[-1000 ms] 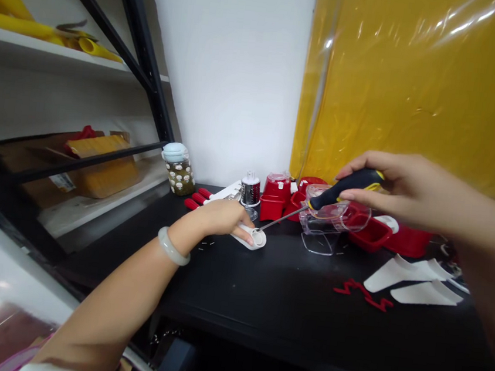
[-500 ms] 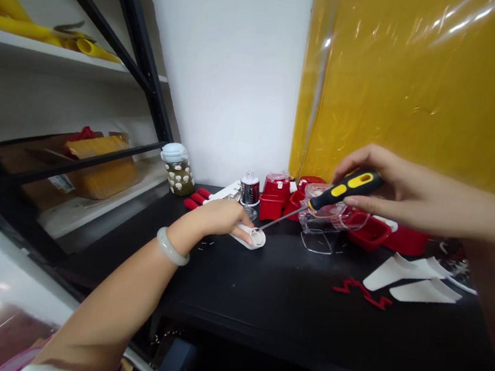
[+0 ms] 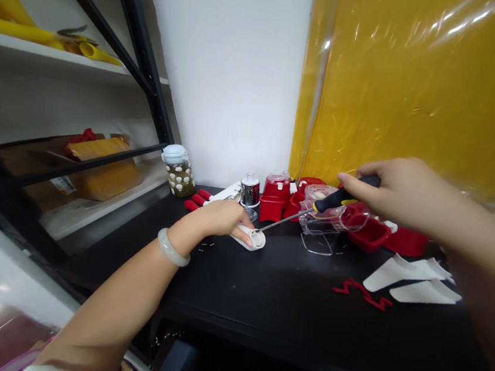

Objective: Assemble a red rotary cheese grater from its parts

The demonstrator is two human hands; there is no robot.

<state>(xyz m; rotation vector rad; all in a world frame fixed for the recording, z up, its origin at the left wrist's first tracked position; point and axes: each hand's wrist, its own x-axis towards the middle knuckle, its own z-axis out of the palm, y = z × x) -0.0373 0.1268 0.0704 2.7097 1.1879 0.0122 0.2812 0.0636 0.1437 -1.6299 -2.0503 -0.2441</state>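
On the black table, my left hand grips a white plastic part with a round recess at its end, pressing it down near the tabletop. My right hand is closed around the dark handle of a screwdriver with yellow inlays. Its long metal shaft slants down to the left, and the tip meets the edge of the recess. Whether a screw sits under the tip is too small to tell. A few tiny slim bits lie beside my left wrist.
Behind my hands stand red plastic parts, a metal grater drum and clear plastic pieces. To the right lie white curved pieces and a red zigzag strip. A patterned bottle stands back left, by a shelf rack.
My right hand has turned over around the screwdriver handle and the handle has dropped slightly, so its yellow inlays now face differently. The left hand and white part stay in place.
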